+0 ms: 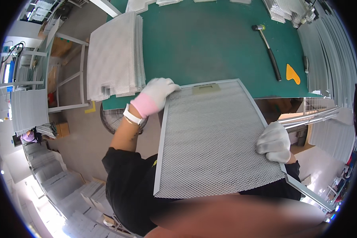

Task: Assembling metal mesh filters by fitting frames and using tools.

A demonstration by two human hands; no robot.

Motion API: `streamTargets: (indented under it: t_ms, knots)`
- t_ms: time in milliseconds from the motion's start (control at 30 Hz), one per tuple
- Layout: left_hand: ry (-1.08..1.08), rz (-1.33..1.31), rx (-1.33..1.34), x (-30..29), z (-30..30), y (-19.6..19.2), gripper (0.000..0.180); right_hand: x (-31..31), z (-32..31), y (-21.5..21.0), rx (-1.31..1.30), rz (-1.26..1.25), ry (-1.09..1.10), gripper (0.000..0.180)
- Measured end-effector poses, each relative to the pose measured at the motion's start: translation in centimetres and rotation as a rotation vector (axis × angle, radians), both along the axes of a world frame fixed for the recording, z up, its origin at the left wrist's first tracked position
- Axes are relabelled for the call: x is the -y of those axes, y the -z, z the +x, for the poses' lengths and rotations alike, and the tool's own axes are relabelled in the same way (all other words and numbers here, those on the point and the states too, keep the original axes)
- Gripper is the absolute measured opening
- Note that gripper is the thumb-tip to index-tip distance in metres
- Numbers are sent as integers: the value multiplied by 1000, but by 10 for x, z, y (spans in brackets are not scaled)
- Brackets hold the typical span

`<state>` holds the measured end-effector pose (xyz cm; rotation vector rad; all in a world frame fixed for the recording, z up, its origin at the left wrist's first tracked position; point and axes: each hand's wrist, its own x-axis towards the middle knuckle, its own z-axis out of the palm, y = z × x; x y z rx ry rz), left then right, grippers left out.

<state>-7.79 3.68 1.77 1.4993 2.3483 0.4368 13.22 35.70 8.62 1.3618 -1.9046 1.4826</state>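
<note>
A silver mesh panel [214,139] leans from the green table's near edge toward my body. Metal frame strips run along its left, far and right sides, and its near edge is bare mesh. From the near right corner a metal strip [309,193] juts outward at an angle. A pale rectangular piece [206,89] lies at the far edge. My left hand [158,93], in a white glove with a pink cuff, is closed on the far left corner. My right hand [274,142], gloved in white, has its fingers curled around the right frame edge.
On the green table [194,43] are a stack of mesh sheets [114,55], a black-handled hammer [269,51] and a yellow scraper-like piece [292,74]. Metal strips [329,51] are piled at the right. A floor fan [117,121] stands below the table's left corner.
</note>
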Motion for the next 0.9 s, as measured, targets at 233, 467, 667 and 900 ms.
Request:
streamTargets:
  t_ms: [233,467,667,900]
  knots:
    - [456,-51,367,-94,-10,21,60,2,3,2,-35,-12,-12,27]
    - [482,-144,525,-117,-8,43,64,6,20,5,24,-3,109,26]
    - [471,-54,502,-139,-6,47,58,1,3,2,-83,12,49,24]
    - [391,56,906,-89,-40,-41,71,-26,-27,3,-93,55,198,15]
